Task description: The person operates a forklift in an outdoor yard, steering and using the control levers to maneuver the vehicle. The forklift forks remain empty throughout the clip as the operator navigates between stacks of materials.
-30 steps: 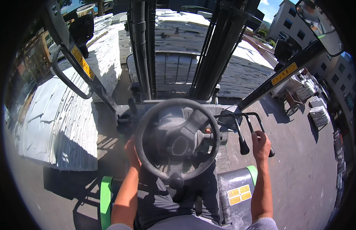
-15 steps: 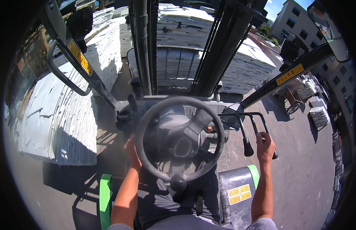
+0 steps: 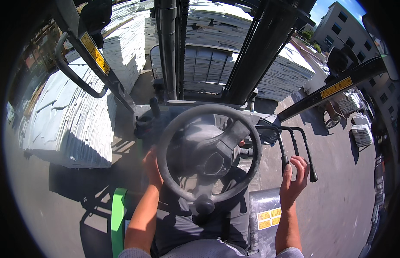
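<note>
The black steering wheel (image 3: 256, 161) of a forklift is in front of me, with a round knob (image 3: 204, 206) at its near rim. My left hand (image 3: 153, 167) is beside the wheel's left rim, perhaps touching it; haze and the rim obscure its fingers. On the right, my right hand (image 3: 295, 177) is closed around the middle control lever (image 3: 294, 142), whose lower end the fingers hide. Its thumb lies against the black grip of the left control lever (image 3: 284, 161). Just right of the fingers is the right control lever (image 3: 312, 172).
Black mast rails (image 3: 169, 56) partly block the forward view. Behind them stands a tall stack of pale slabs (image 3: 217, 30); another slab stack (image 3: 71, 124) is at left. A handcart (image 3: 333, 116) with slabs is at right. A building (image 3: 337, 28) rises beyond.
My right hand has moved down and slightly left, its thumb coming against the left lever's grip. My left hand has shifted slightly right. The surroundings have shifted slightly in view.
</note>
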{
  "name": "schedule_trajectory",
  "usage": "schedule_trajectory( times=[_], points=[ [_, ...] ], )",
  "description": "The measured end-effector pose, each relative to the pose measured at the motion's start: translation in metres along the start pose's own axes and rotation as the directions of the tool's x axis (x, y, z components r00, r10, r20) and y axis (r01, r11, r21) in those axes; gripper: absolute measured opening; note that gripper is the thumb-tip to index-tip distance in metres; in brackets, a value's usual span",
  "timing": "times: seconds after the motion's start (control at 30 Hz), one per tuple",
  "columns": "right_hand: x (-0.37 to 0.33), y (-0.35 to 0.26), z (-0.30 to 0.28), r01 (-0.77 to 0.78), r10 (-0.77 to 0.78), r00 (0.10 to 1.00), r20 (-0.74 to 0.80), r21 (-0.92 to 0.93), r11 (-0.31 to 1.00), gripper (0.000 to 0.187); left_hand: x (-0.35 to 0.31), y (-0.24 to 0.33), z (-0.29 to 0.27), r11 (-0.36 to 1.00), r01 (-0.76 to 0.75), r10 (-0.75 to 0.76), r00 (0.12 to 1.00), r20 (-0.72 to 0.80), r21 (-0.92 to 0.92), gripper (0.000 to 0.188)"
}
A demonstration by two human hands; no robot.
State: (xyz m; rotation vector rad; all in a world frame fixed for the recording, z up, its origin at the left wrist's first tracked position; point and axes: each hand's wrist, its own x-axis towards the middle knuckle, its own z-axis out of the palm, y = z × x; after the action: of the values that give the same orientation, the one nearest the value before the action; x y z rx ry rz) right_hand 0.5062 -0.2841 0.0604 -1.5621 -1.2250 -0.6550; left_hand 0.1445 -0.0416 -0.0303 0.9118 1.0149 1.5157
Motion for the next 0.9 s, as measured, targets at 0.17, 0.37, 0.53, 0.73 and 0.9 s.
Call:
schedule_trajectory(
  times=[0.17,0.37,0.53,0.73,0.9],
  points=[
    [-0.042,-0.111,0.029,0.037,-0.303,0.864,0.401,0.55,0.834,0.038,-0.002,0.007,0.007,1.0,-0.012,0.012,1.0,-0.012,-0.011,0.022],
    [-0.072,-0.162,0.07,0.067,-0.444,0.795,0.414,0.667,0.742,0.027,-0.006,0.019,0.015,0.986,-0.061,0.068,0.997,-0.042,0.152,0.033],
    [-0.076,-0.161,0.076,0.094,-0.407,0.844,0.349,0.651,0.753,0.023,-0.008,0.024,0.023,0.983,-0.134,0.139,0.99,-0.031,0.125,0.033],
    [-0.077,-0.172,0.082,0.089,-0.39,0.848,0.36,0.627,0.774,0.024,-0.006,0.031,0.021,0.995,-0.04,0.043,0.999,-0.031,0.097,0.034],
    [-0.073,-0.187,0.1,0.189,-0.473,0.82,0.323,0.626,0.756,0.023,-0.007,0.025,0.017,0.755,-0.299,0.306,0.948,0.089,0.584,0.027]
  ],
)
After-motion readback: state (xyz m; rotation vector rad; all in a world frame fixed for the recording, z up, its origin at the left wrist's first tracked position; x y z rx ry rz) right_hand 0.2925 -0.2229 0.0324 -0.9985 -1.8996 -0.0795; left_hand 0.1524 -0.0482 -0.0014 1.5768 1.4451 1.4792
